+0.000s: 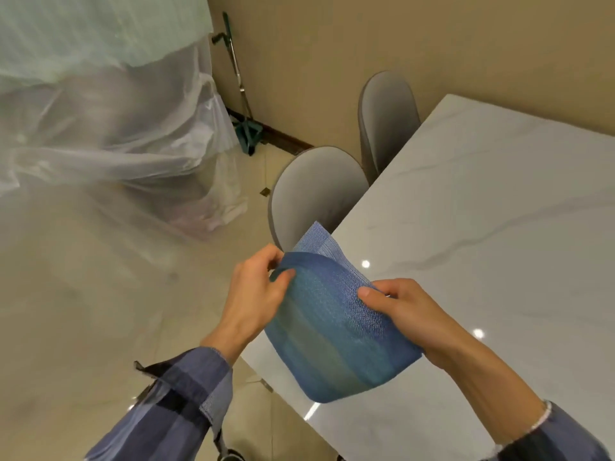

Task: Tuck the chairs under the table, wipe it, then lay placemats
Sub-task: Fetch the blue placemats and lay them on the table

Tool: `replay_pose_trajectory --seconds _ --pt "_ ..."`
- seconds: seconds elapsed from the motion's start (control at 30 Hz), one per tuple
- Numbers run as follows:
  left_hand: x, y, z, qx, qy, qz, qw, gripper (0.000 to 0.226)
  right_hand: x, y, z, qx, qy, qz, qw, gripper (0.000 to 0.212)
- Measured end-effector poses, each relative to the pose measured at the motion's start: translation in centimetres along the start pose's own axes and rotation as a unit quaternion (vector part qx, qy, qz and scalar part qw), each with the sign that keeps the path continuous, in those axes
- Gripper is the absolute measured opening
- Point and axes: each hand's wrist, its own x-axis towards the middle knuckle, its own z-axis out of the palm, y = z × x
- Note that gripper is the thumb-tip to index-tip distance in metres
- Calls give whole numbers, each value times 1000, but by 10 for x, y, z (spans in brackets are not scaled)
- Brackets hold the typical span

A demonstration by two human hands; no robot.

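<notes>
A stack of blue woven placemats (332,337) hangs in the air over the near left corner of the white marble table (492,227). My left hand (256,294) pinches the curled upper left edge of the top mat. On the stack's right side my right hand (409,314) grips it, thumb on top. Two grey chairs stand against the table's left side: the nearer chair (312,191) and the farther chair (386,118), with their backs close to the table edge.
Furniture wrapped in clear plastic sheeting (109,134) fills the left. A green mop (244,124) leans in the corner of the beige wall. The glossy tiled floor (83,311) spreads out to the left of the table.
</notes>
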Motion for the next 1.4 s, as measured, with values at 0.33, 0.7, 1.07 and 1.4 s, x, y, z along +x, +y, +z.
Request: replay_pose_trajectory --seconds 0.33,0.7,1.07,1.4 --pt "148 -82 -101 5 -20 126 992 34 104 -87 117 19 111 -2 994 45" --pt "305 -101 -179 46 -72 280 956 37 185 -174 186 88 198 -5 976 54" --pt "456 -57 -158 -27 -75 347 934 39 290 -243 133 159 126 -62 977 29" --pt "551 33 -96 -146 -288 335 885 14 376 -281 65 126 204 -168 956 42"
